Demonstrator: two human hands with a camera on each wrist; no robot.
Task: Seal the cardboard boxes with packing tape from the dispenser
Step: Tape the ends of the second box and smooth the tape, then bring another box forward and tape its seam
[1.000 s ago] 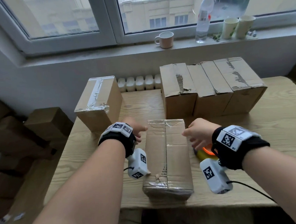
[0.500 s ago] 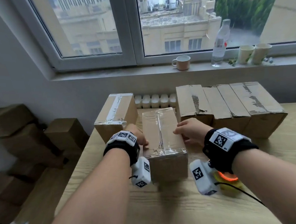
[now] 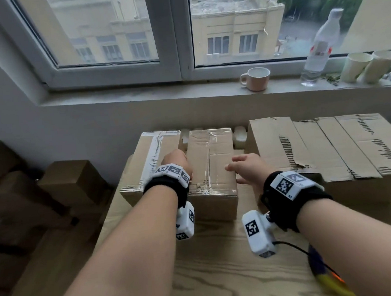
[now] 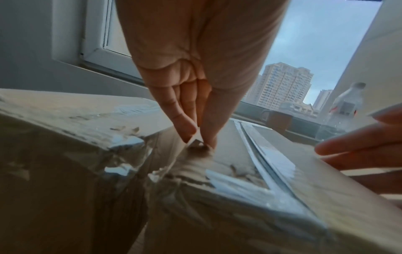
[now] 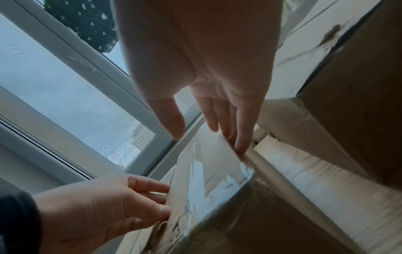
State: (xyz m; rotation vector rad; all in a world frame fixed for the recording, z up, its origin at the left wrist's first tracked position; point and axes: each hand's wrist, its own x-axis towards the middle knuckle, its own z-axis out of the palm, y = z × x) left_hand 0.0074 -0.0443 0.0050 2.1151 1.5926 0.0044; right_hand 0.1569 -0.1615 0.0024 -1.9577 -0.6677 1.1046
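Note:
A cardboard box with clear tape along its top seam stands at the back of the wooden table. It sits between another taped box on its left and a row of three untaped boxes on its right. My left hand lies with straight fingers in the gap against the box's left side, thumb on top. My right hand touches the right top edge with straight fingers. The yellow and orange tape dispenser lies near the table's front right, under my right forearm.
On the windowsill stand a mug, a plastic bottle and two paper cups. More brown boxes are stacked on the floor to the left. A white radiator shows behind the boxes.
The taped box slid from the table's front edge to the back, next to the left taped box. Both hands went forward with it, leaving the dispenser behind.

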